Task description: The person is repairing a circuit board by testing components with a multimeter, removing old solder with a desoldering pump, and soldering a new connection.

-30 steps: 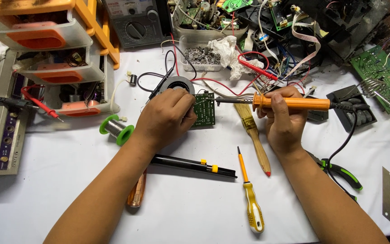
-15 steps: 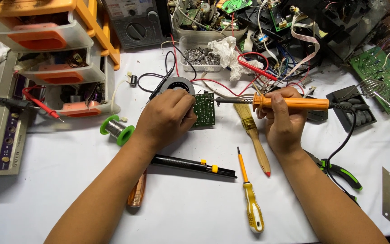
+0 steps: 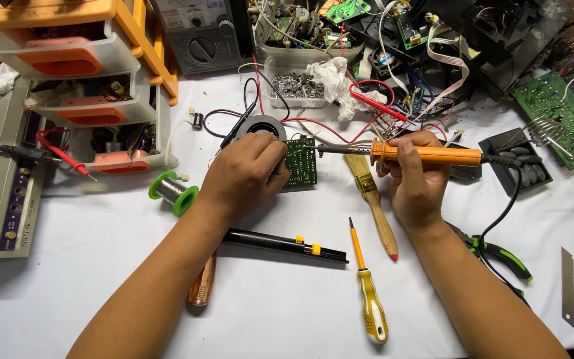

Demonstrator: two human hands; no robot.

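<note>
The right hand (image 3: pixel 416 179) is clamped around an orange soldering iron (image 3: pixel 426 155) lying level, its long axis running three to nine o'clock, tip toward the small green circuit board (image 3: pixel 300 163). That board sits at nine o'clock from the tip, just beside it. The left hand (image 3: pixel 244 176) is nearer, fingers closed on the board's left edge.

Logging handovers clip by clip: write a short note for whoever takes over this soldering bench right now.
Left hand: rests on the small green circuit board, pinning it to the white table.
Right hand: grips the orange soldering iron, tip at the board's right edge.
Nearby: solder spool, brush, yellow screwdriver.
Done: board held, iron at the board.
Left: whether any joint is finished cannot be seen.
</note>
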